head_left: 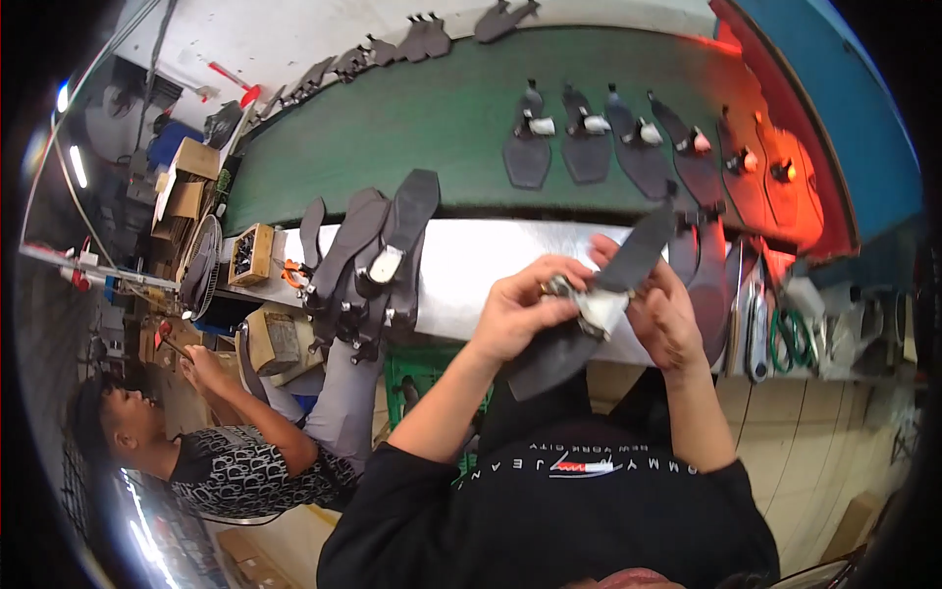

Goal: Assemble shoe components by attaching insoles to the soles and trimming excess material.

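Observation:
Between my two hands, above the metal ledge's near edge, is a dark shoe sole (640, 249), held at a slant. A crumpled whitish piece (601, 310) sits at its middle. My left hand (535, 299) pinches the sole near that piece, fingers closed. My right hand (671, 312) holds the sole from the other side, its fingers curled and partly hidden behind it. To the left, a pile of dark soles (355, 234) lies on the metal ledge (461, 275), and one of them bears a whitish pad (386, 265).
Beyond the ledge runs a green conveyor belt (392, 128) with a row of soles (586, 157), the right ones under red light. Scissors with green handles (790, 337) and a utility knife (755, 329) lie at right. At left, a co-worker (255, 432) holds a hammer (169, 339).

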Demonstrator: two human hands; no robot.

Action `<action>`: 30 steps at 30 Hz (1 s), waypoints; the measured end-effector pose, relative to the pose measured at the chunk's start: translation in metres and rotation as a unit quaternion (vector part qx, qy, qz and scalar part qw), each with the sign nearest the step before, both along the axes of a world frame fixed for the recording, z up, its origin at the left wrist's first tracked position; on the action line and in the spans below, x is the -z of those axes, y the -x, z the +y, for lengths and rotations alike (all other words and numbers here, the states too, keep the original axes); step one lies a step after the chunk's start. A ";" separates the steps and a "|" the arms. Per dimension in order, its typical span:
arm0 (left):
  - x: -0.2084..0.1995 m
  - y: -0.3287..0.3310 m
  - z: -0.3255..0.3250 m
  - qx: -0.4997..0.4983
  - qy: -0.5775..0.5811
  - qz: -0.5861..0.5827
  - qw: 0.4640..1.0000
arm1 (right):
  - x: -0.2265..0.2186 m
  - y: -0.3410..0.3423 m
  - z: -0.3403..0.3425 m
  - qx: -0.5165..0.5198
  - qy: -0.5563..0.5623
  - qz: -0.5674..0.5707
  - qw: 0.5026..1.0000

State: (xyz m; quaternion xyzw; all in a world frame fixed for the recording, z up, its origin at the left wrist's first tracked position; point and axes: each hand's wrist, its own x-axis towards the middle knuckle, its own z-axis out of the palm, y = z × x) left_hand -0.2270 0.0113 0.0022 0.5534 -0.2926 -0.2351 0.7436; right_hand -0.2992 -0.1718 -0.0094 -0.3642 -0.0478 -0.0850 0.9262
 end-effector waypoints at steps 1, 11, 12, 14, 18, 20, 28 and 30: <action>0.004 0.015 0.005 0.012 -0.001 0.038 0.999 | -0.007 0.001 0.003 -0.029 0.024 0.001 0.999; 0.023 0.059 0.028 -0.046 0.083 0.223 0.970 | -0.033 0.060 -0.003 0.094 0.361 -0.009 0.928; 0.023 0.059 0.028 -0.046 0.083 0.226 0.969 | -0.028 0.066 -0.001 0.090 0.422 -0.015 0.902; 0.022 0.061 0.029 -0.048 0.072 0.207 0.975 | -0.031 0.075 0.005 0.099 0.498 0.000 0.861; 0.024 0.060 0.029 -0.079 0.069 0.229 0.968 | -0.033 0.080 0.010 0.123 0.507 0.012 0.853; 0.021 0.059 0.027 -0.075 0.074 0.225 0.969 | -0.029 0.079 0.006 0.111 0.519 -0.014 0.847; 0.019 0.060 0.023 -0.073 0.080 0.199 0.974 | -0.019 0.080 0.007 0.122 0.526 -0.049 0.840; 0.019 0.060 0.023 -0.071 0.079 0.198 0.974 | -0.018 0.080 0.007 0.125 0.524 -0.053 0.841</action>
